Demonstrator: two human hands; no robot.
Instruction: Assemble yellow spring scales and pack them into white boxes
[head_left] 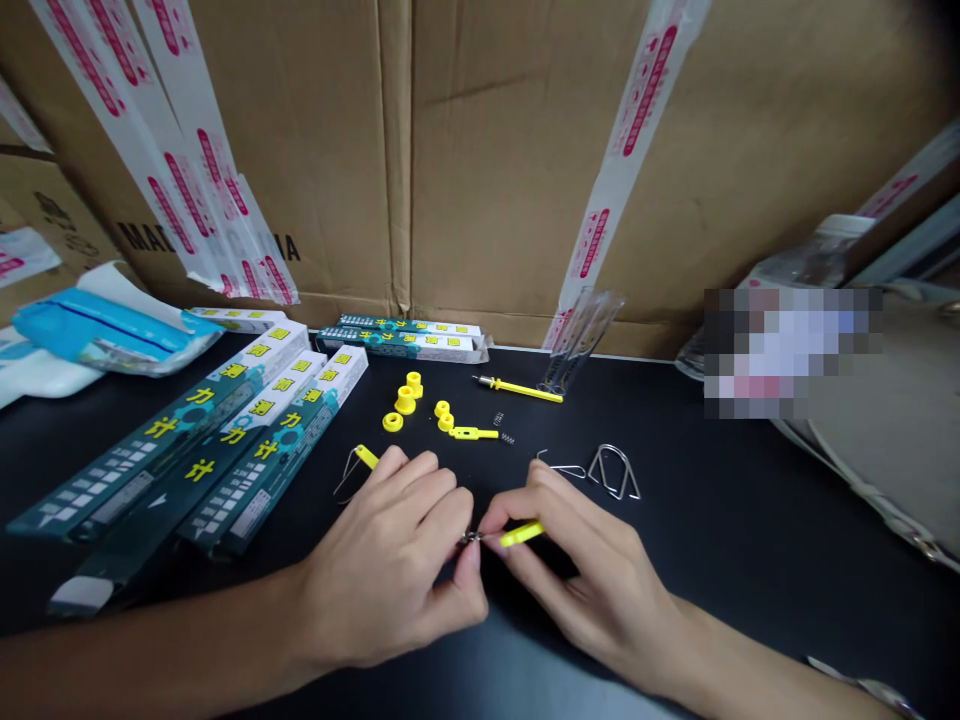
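My left hand (397, 550) is closed, thumb and index finger pinching a small dark metal part (470, 537), perhaps a spring end. Opposite it, my right hand (592, 570) is closed around a short yellow plastic piece (522, 534), its fingertips meeting the metal part. A yellow strip (366, 457) with a bent wire hook (346, 474) sticks out behind my left knuckles; whether it is held or lying there, I cannot tell. Beyond my hands lie yellow caps (405, 401), a yellow slotted piece (474, 433), two small springs (499, 419) and a yellow rod with a metal tip (525, 388).
Long green-and-white boxes (277, 450) lie at left, with more boxes (405, 340) at the back. Wire hooks (613, 472) and clear tubes (579, 340) are on the right. A bottle (806, 255), a beige bag (892, 420) and a blue packet (120, 330) flank the black table. Cardboard (487, 180) stands behind.
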